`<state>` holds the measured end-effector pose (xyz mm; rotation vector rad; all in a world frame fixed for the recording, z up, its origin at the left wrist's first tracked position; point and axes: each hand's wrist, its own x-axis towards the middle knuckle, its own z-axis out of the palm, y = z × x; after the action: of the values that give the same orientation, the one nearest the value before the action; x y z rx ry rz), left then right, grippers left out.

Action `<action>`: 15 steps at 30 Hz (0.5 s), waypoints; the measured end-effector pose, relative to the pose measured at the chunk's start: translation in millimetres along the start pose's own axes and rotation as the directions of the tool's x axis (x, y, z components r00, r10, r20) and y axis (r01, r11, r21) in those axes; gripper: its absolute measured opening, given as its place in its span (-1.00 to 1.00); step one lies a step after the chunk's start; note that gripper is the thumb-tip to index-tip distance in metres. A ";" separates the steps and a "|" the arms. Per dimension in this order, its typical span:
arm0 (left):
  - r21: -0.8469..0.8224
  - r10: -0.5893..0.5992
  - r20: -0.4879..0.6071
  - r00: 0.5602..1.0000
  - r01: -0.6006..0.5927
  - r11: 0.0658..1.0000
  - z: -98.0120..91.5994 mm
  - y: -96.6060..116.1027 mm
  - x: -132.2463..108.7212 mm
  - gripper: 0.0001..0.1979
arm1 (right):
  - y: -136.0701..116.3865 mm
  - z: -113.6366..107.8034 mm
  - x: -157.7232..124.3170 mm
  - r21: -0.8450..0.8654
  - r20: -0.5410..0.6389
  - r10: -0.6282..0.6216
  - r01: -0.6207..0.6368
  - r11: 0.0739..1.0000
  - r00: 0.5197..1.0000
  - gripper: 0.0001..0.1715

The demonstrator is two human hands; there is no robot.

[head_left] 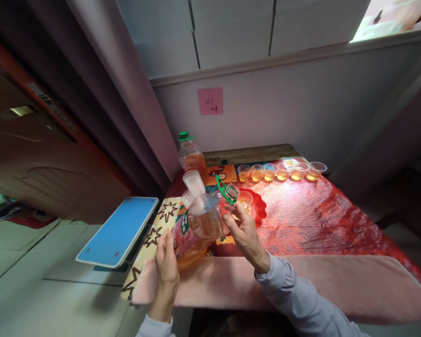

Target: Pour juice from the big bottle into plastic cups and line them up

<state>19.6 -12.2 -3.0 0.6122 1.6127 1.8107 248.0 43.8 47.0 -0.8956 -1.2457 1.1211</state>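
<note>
A large clear plastic jug [205,227] of amber drink is tilted over the table, its uncapped mouth with a green ring handle pointing up and to the right. My left hand [167,260] presses against the jug's lower end on the left. Near the neck, my right hand [244,233] grips the jug with thumb and fingers. Just past the mouth, a clear plastic cup [244,199] stands in a red scalloped dish [260,210], partly hidden by the jug and my right hand. Stacked clear cups [194,182] lie behind the jug.
Several clear cups of amber drink [282,172] form a row along the table's back. A second jug [192,157] with a green cap stands at the back left. A small green cap [224,162] lies near the wall. To the left is a blue-topped stool [121,231].
</note>
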 end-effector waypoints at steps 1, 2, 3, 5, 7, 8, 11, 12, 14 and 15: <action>0.026 0.058 0.008 0.998 -0.058 0.998 0.4 3.9 -2.8 -0.32 | -2.0 0.9 -0.2 -0.015 0.003 -0.008 0.008 1.000 1.000 -0.47; 0.055 0.124 0.045 0.991 -0.126 0.990 0.4 8.2 -5.7 -0.28 | -4.3 1.7 0.0 -0.033 0.009 -0.016 0.016 0.999 1.000 -0.48; 0.113 0.202 0.125 0.971 -0.216 0.970 -0.1 12.3 -8.4 -0.26 | -6.8 2.5 0.6 -0.050 0.019 -0.021 0.022 0.998 1.000 -0.49; 0.193 0.284 0.222 0.933 -0.328 0.925 -2.3 18.2 -12.5 -0.27 | -12.5 4.1 2.3 -0.076 0.044 -0.018 0.021 0.997 0.999 -0.48; 0.242 0.300 0.237 0.924 -0.355 0.903 -5.4 19.7 -14.2 -0.31 | -18.5 6.5 3.6 -0.086 0.082 -0.010 0.017 0.996 0.997 -0.44; 0.255 0.294 0.222 0.930 -0.346 0.903 -7.1 18.6 -14.4 -0.34 | -21.4 8.0 3.7 -0.090 0.110 -0.015 0.025 0.996 0.994 -0.43; 0.256 0.254 0.149 0.956 -0.285 0.924 -12.9 10.0 -13.8 -0.41 | -27.9 11.3 2.0 -0.116 0.196 -0.091 0.115 0.987 0.976 -0.35; 0.230 0.221 0.121 0.968 -0.244 0.942 -15.4 6.0 -13.2 -0.43 | -28.7 10.7 1.3 -0.126 0.214 -0.123 0.152 0.980 0.969 -0.31; 0.080 0.085 0.112 0.990 -0.094 0.992 -21.8 -2.4 -10.6 -0.42 | -27.4 4.5 1.7 -0.160 0.227 -0.173 0.212 0.964 0.958 -0.24; -0.039 -0.007 0.139 0.990 0.013 0.999 -26.0 -6.3 -8.2 -0.40 | -25.2 -1.8 3.7 -0.185 0.221 -0.191 0.233 0.955 0.956 -0.24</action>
<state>7.8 -35.8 -12.4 0.6950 1.4815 1.7486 253.4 41.2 71.9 -0.7937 -1.6116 0.9360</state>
